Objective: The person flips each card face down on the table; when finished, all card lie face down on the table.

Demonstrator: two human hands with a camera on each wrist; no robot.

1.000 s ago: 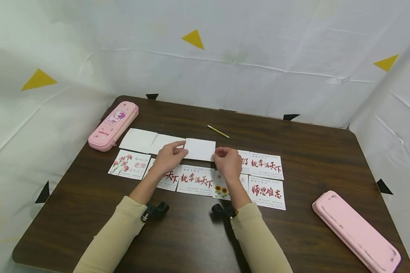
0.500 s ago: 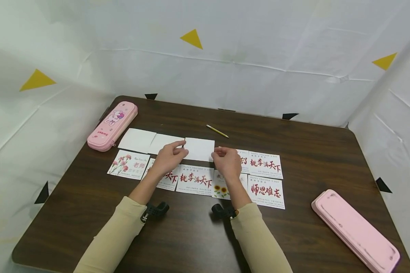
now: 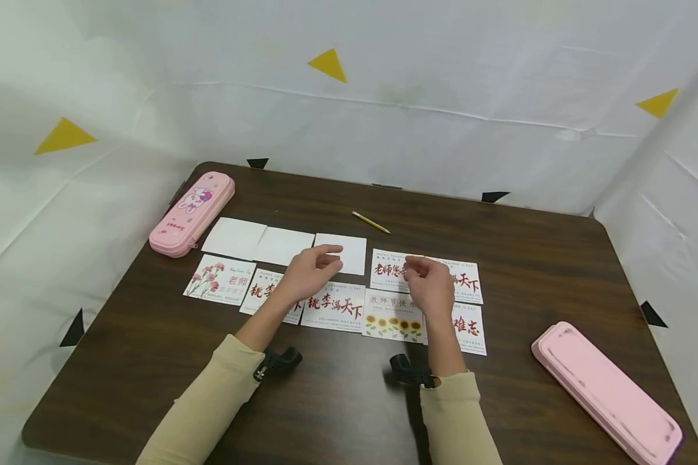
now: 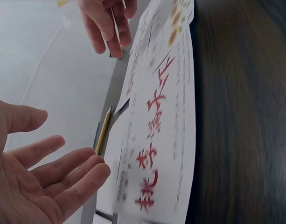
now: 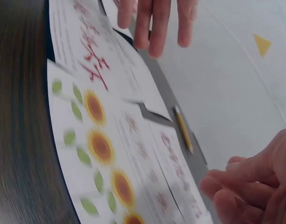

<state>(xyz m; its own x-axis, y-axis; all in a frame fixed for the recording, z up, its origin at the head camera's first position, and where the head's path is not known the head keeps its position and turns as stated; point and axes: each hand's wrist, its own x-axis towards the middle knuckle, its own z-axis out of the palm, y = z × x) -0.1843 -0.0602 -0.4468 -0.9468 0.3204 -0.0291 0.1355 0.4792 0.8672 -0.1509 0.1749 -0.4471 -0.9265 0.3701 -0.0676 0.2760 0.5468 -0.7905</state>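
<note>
My left hand (image 3: 311, 274) hovers over the third white blank-faced card (image 3: 353, 255) and the red-lettered card (image 3: 333, 309) in front of it, holding nothing. In the left wrist view its fingers are spread, palm showing. Over the right-hand cards is my right hand (image 3: 432, 287), also holding nothing, its fingers loosely bent. It partly covers a back-row red-lettered card (image 3: 468, 284) and a front-row one (image 3: 468, 328). Beside it lie another red-lettered card (image 3: 386, 270) and a sunflower card (image 3: 391, 316). A carnation card (image 3: 219, 279) lies at the left end.
Two more blank-faced cards (image 3: 234, 237) continue the back row leftward. A yellow pencil (image 3: 371, 223) lies behind the cards. One pink pencil case (image 3: 192, 213) sits at the table's back left, another pink case (image 3: 607, 391) at the right. White sheeting (image 3: 413, 129) surrounds the brown table (image 3: 337, 400).
Both hands have come away from the edges of the third blank-faced card and moved to the right. The sunflower card and the red-lettered card behind it are now more exposed.
</note>
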